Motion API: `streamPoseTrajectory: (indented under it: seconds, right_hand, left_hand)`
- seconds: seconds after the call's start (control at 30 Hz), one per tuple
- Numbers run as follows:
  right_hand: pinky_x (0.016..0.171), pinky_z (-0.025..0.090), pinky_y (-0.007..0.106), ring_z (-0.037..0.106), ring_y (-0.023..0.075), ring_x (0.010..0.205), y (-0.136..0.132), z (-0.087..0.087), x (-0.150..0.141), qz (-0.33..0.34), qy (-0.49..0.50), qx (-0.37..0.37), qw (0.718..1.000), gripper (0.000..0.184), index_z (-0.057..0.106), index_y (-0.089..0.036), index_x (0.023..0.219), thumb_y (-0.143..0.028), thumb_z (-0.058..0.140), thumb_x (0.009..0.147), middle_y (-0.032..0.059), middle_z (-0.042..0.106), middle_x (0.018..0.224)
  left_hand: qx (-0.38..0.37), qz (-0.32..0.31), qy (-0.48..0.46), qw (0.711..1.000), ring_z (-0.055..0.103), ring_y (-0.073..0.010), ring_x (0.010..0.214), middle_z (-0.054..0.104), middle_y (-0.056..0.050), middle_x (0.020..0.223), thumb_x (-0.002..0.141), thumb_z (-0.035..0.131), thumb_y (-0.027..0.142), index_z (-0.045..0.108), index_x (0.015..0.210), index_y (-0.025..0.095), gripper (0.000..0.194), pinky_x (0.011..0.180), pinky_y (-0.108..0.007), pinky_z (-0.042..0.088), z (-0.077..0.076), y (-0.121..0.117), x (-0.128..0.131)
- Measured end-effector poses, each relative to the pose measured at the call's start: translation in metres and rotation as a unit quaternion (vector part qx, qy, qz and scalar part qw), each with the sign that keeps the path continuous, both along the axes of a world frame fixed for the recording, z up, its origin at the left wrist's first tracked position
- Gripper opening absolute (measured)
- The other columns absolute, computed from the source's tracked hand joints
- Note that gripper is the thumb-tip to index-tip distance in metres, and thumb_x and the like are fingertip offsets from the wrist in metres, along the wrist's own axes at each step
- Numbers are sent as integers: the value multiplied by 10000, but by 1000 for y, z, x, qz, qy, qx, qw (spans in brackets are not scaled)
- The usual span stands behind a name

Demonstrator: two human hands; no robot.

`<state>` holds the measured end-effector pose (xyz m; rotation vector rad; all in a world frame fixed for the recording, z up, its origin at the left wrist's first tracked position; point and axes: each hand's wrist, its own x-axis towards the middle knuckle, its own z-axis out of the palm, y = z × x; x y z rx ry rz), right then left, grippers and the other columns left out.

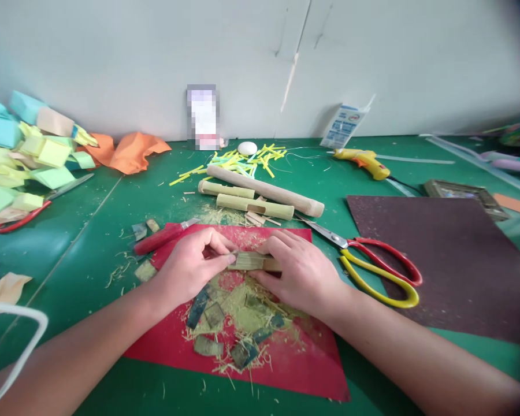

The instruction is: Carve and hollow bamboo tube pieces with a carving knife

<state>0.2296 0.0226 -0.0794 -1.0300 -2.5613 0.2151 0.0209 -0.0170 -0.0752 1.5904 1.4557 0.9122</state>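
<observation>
Held level over a red sheet [312, 364] is a short pale-green bamboo piece [249, 261]. My left hand [195, 260] is closed at its left end, thumb and fingers pinching there; a small dark edge shows at the fingertips, too little to name. My right hand [301, 268] wraps around the right end of the bamboo. Under both hands, shavings [236, 309] and several small dark sandpaper-like squares [208, 345] litter the sheet. Left of my left hand lies a red-handled knife [162, 238]. Behind the hands rest two cut bamboo tubes [229, 202] and a thicker wooden stick [264, 189].
Scissors [342, 242] with red and yellow handles lie right of my right hand, partly on a dark brown sheet [442, 260]. Farther back are a yellow glue gun [364, 162], cut straws [242, 162] and a phone [203, 115]. Folded papers [34, 150] and red-handled scissors [23, 221] sit left.
</observation>
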Motion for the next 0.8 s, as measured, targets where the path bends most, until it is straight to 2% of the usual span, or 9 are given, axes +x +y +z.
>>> streamPoseTrajectory:
  seconds: [0.1,0.2,0.27,0.4,0.5,0.6,0.7,0.8]
  right_hand:
    - [612,364,288,530,186,735,0,0,0,1,-5,9,1000,219,507,-180,755,-286,695,717,32,581,775]
    - [621,365,289,537,191,751,0,-1,0,-2,0,20,1000,219,503,-180,768,-297,684,728,36,585,786]
    - [624,366,289,542,193,758,0,0,-1,-8,-2,16,1000,217,504,-182,781,-307,677,739,36,589,792]
    - [618,363,287,551,194,767,1,1,-1,-10,-15,-1,1000,236,502,-190,787,-338,680,742,30,600,805]
    - [611,358,288,553,191,755,1,1,-2,-14,-12,0,1000,239,499,-193,777,-357,671,752,32,603,804]
    - [613,356,288,550,189,756,0,0,-1,-16,-9,9,1000,229,500,-196,786,-349,668,752,31,602,806]
    - [624,360,291,547,191,767,-1,-2,0,-16,-9,14,1000,222,503,-197,794,-328,674,738,31,603,818]
    - [627,363,294,543,192,769,-1,-2,0,-16,-8,16,1000,219,503,-195,786,-321,674,735,32,598,808]
  left_hand:
    - [-6,7,-1,1000,632,-161,839,673,-35,967,791,654,269,553,709,171,163,731,-285,489,1,0,0]
    - [28,33,36,998,598,-143,719,643,-10,755,798,643,275,574,712,168,154,664,-269,472,0,6,1]
    - [32,42,31,998,572,-131,666,609,3,691,801,638,284,576,712,165,161,630,-257,459,-2,10,2]
    - [46,62,-38,996,571,-117,690,617,3,770,801,644,291,569,787,167,146,637,-236,456,1,6,2]
    - [27,31,-38,998,552,-105,653,603,14,757,807,635,280,578,815,173,122,604,-220,440,6,-1,3]
    - [14,-1,12,1000,545,-105,649,614,13,759,818,620,268,611,825,178,90,600,-220,430,9,-5,3]
    - [31,-3,55,998,552,-116,668,631,8,776,807,628,246,632,816,185,61,621,-235,434,6,-4,2]
    - [43,-2,57,997,575,-139,709,639,-7,790,782,656,255,635,786,181,77,643,-253,451,2,-3,2]
